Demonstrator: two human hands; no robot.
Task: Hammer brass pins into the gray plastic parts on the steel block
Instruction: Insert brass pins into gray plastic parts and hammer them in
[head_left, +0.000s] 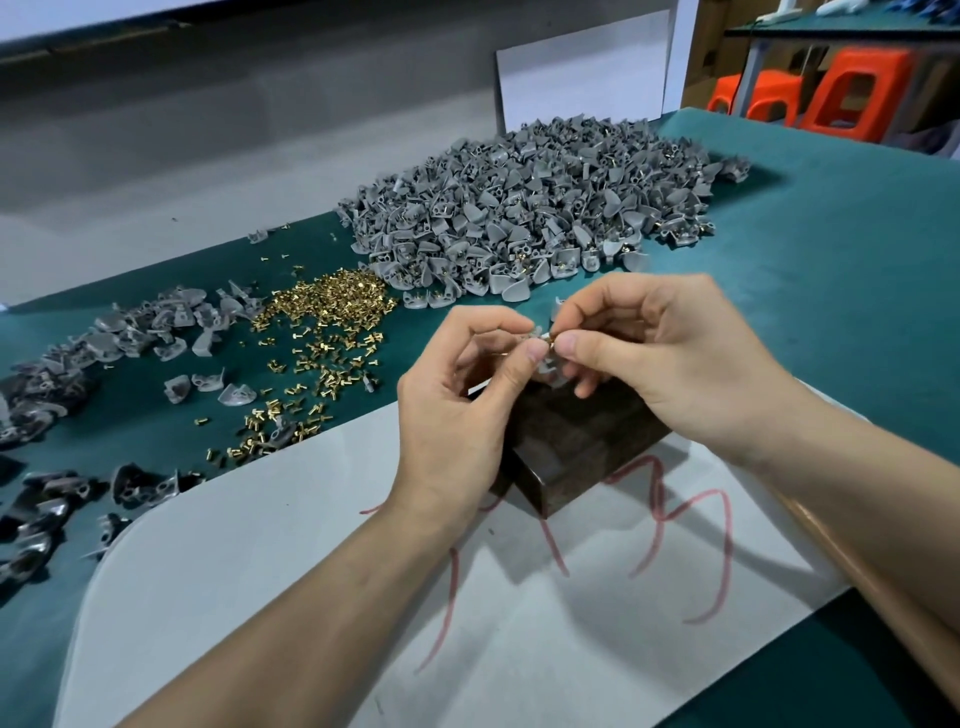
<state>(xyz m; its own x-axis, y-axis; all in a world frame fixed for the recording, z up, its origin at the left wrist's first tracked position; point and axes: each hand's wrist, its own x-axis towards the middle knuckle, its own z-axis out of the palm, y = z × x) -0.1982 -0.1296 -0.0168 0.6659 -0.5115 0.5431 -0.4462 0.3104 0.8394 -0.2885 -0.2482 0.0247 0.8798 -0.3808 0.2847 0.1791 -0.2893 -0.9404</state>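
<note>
Green table (831, 270) with gray plastic parts (519, 208), brass pins (322, 306), white sheet (260, 571)

Gray parts (524, 208), brass pins (322, 332), teal table (831, 270)

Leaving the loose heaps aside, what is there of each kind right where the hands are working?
hands: 2, left hand and right hand
gray plastic part, held: 1
brass pin, held: 1
steel block: 1
white sheet: 1
total: 6

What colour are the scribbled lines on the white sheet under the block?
Red: the scribbled lines show clearest in the head view.
</note>
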